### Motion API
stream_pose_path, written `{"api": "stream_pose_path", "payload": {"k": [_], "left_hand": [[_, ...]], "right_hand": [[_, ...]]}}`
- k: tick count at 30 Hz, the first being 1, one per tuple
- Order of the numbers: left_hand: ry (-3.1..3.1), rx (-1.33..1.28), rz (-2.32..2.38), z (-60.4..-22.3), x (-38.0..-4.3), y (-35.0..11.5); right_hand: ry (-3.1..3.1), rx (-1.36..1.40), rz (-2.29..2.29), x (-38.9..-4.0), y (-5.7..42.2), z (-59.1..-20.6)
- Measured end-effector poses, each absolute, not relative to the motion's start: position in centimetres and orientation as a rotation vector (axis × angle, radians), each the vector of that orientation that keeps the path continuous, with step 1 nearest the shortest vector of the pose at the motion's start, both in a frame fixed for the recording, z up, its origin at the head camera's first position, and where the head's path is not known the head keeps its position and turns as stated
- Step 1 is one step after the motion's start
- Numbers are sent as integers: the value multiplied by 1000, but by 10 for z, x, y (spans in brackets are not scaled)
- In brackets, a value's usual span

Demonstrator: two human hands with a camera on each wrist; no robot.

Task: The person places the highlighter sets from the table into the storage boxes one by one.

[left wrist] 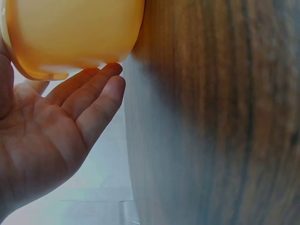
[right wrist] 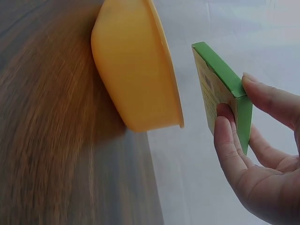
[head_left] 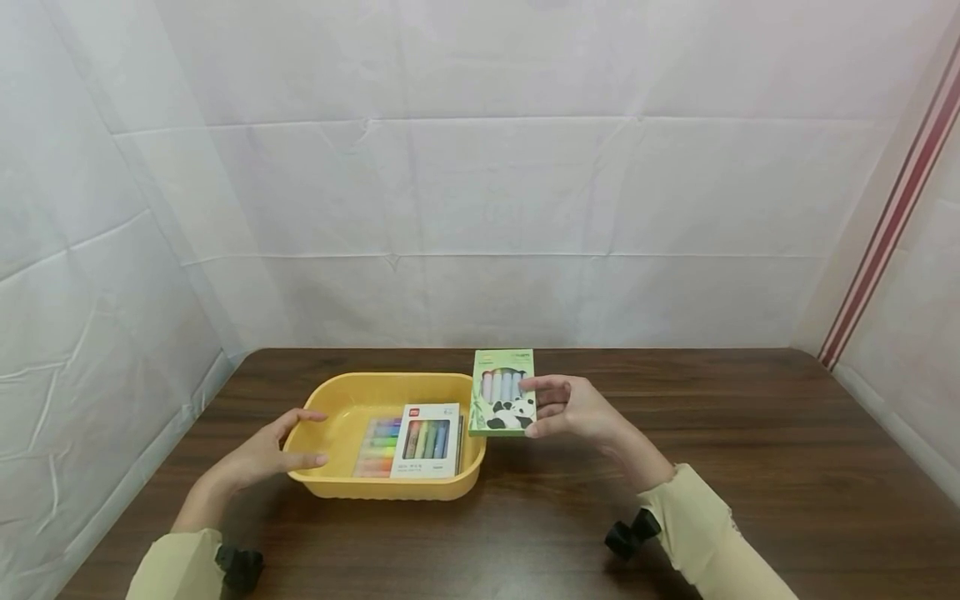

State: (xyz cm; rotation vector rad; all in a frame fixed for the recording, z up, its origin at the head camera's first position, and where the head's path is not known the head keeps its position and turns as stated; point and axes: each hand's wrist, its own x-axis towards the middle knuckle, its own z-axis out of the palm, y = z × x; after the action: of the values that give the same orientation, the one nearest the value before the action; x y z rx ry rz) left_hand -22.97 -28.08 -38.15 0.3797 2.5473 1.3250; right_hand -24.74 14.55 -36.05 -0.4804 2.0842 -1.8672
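Observation:
A yellow plastic basin (head_left: 330, 481) stands on the table, and its left rim is held by my left hand (head_left: 258, 454), thumb and index finger over the edge. In the left wrist view the other fingers (left wrist: 101, 101) lie against the outer wall. My right hand (head_left: 577, 410) pinches a green panda-print box of pens (head_left: 480, 400) by its right edge. This box is upright, beside the basin's right rim, and raised off the table in the right wrist view. Inside the basin, a white windowed box of coloured sticks (head_left: 427, 477) overlaps a clear pack of rainbow-coloured pens (head_left: 375, 454).
The dark wood-grain table (head_left: 712, 433) extends to the right of the basin. White sheeting (head_left: 480, 208) hangs behind the table and along both sides. A black wrist mount (head_left: 633, 533) sits at my right sleeve, another mount (head_left: 240, 569) at my left.

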Motion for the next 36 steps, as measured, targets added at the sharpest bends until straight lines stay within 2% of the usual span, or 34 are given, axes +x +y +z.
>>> {"api": "stream_pose_path", "payload": {"k": [36], "left_hand": [[2546,377,1330,-383,-230,-280]], "right_hand": [[2102,-506,-1782,-250,109,-354]]}}
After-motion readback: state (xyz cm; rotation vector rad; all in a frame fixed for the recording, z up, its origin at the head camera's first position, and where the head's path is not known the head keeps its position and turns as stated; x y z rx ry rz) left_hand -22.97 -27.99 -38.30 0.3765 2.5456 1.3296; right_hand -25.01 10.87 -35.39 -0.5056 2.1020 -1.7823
